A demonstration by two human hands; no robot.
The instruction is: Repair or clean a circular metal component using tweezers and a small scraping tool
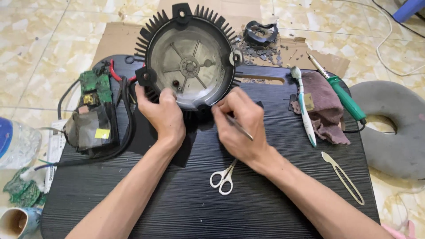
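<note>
Finned round metal housing [190, 57] stands tilted on its edge at the far middle of the dark ribbed counter [186, 208], its open grey inside facing the camera, black fins ringing its rim. The left hand [163, 114] grasps the housing's lower left edge, fingers curled over the rim. The right hand [241, 124] is clenched around a thin metal tool [239, 127], pinched pen-like between its fingers, with the fingertips touching the lower right rim of the housing.

Near the right wrist, white-handled scissors [224, 178] lie flat on the counter. Left of the housing sits a circuit board assembly [94, 113] with green boards and black cables. To the right lie a toothbrush [303, 106] across a brownish rag [325, 106], a green-handled soldering iron [343, 95], and pale tweezers [341, 176] nearer the right edge. Beyond the housing, on cardboard [115, 37], a black broken part [260, 33] rests among grey debris. A grey cushion [394, 128] lies on the tiled floor at the right.
</note>
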